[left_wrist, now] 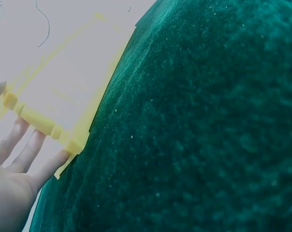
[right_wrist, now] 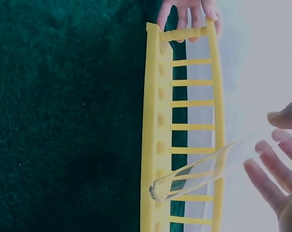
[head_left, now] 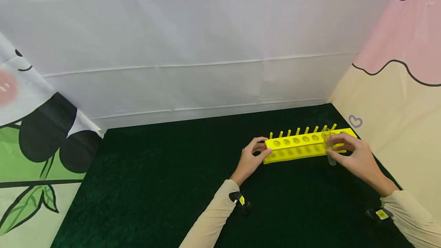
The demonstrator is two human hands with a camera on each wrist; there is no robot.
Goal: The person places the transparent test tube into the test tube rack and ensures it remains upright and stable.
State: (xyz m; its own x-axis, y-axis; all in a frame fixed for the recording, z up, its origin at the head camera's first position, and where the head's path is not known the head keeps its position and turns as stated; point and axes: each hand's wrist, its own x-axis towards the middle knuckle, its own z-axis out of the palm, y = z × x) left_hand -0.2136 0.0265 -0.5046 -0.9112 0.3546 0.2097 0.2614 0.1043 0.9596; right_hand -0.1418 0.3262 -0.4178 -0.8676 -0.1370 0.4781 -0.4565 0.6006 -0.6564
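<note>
A yellow test tube rack (head_left: 299, 144) stands on dark green cloth, with a row of round holes and short pegs along its back. My left hand (head_left: 250, 158) grips its left end, thumb at the front and fingers behind; the left wrist view shows several fingers against the end bar (left_wrist: 39, 122). Between thumb and fingertips, my right hand (head_left: 356, 156) pinches a clear glass test tube (head_left: 327, 139) near the rack's right end. In the head view the tube overlaps the rack's front, its rounded bottom below the lower board. The right wrist view shows the tube (right_wrist: 158, 191) slanted across the rack.
The dark green cloth (head_left: 165, 179) covers the table. A white sheet (head_left: 206, 41) hangs behind it, with printed curtains at the left (head_left: 41, 141) and the right (head_left: 396, 118). The right curtain is close beside my right hand.
</note>
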